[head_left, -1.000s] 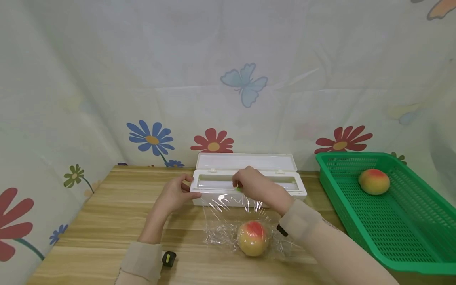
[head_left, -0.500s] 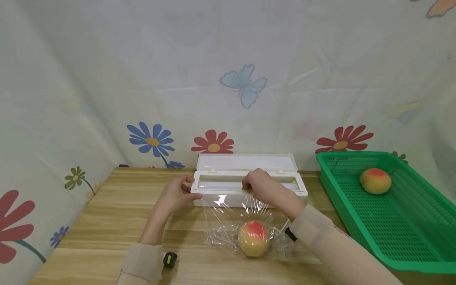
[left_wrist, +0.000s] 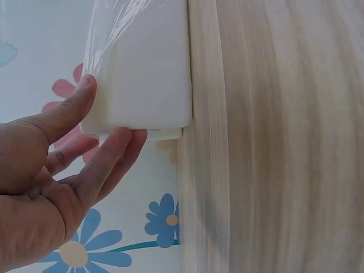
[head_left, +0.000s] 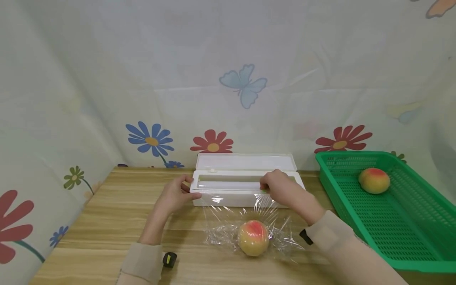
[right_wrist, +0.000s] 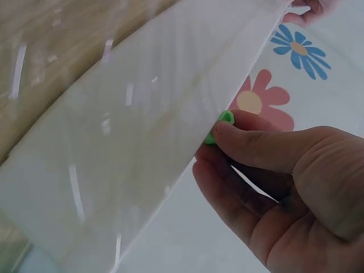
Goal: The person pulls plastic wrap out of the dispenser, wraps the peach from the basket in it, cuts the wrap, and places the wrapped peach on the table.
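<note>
A white cling film dispenser box stands near the table's back edge, its lid raised and a roll showing inside. My left hand holds the box's left end between thumb and fingers; the left wrist view shows its fingertips on the end wall. My right hand pinches a small green slide cutter on the box's front top edge, right of the middle. Clear cling film runs from that edge down over a red and yellow peach in front of the box.
At the right stands a green plastic basket with another peach in it, close to my right forearm. A pale curtain printed with flowers and butterflies hangs behind the wooden table.
My right hand has slid rightward along the box's front edge with the slide cutter. My left hand stays on the left end, and the wrapped peach has hardly moved.
</note>
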`<state>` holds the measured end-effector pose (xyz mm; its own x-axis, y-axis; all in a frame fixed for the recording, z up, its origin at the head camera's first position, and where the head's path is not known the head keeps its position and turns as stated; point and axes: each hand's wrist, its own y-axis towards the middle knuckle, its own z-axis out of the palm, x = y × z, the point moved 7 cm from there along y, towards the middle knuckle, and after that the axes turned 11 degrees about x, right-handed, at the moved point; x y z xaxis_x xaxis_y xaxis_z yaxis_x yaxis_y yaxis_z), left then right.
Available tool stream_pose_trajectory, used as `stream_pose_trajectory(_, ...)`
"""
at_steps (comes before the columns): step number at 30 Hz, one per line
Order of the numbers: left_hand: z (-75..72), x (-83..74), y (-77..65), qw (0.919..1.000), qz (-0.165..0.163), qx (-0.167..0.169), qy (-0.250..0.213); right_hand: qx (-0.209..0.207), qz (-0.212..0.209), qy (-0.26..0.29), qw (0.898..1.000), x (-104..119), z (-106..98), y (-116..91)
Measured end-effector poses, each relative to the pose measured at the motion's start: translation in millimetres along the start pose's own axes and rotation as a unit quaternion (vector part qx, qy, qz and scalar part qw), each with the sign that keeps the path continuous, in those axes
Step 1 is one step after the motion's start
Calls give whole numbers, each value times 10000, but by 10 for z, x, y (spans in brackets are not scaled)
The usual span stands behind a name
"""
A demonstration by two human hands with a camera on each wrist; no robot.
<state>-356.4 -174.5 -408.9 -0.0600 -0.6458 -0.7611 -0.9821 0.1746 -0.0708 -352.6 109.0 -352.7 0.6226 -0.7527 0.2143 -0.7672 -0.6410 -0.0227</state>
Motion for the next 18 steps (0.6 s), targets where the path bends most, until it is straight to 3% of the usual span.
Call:
stream_pose_trajectory(5, -11, -13, -13, 10000, 41, -44, 11, -288, 126, -173, 9994, -112, -41, -148)
stream_pose_trajectory(11, -4, -21, -38, 10000, 5, -84, -9, -823, -130, -195, 9963, -154, -41, -257)
stream_pose_trajectory(18, 12, -49, -46, 9999, 54, -98, 44, -1085, -141, -128, 9939, -176, -16, -306)
